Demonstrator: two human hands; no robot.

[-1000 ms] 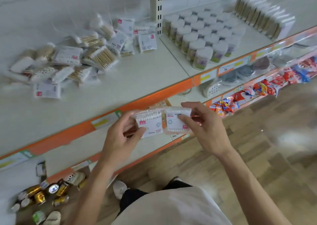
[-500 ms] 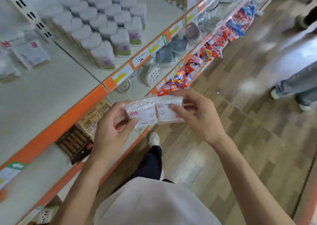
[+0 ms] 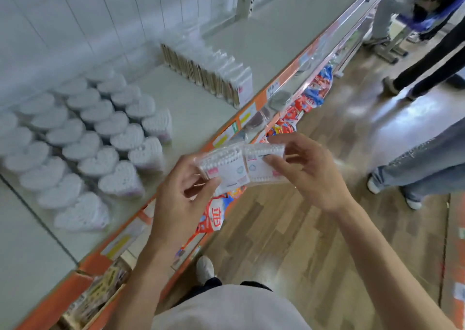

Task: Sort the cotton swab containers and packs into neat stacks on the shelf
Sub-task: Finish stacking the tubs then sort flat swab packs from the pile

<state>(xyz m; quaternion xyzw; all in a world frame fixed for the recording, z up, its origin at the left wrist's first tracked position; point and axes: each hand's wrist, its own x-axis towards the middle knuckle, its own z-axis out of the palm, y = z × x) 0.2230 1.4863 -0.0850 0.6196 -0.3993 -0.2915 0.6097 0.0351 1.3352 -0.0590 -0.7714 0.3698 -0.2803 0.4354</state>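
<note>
- Heart tubs (image 3: 83,141) are standing in rows on the shelf (image 3: 201,108), left of you.
- Your left hand (image 3: 181,201) is pinching the left pack (image 3: 226,169) by its lower edge.
- Your right hand (image 3: 309,171) is gripping the right pack (image 3: 261,163), the two packs touching side by side off the shelf edge.

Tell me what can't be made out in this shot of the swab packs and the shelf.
- Print on the two swab packs: too small and blurred in the head view; left hand and right hand cover their outer ends.
- Heart-shaped containers: motion blur hides the labels, and the left edge cuts off the group.
- Upright row of packs: far end smeared, so no count.
- Lower shelf goods: mostly hidden under the shelf edge.
</note>
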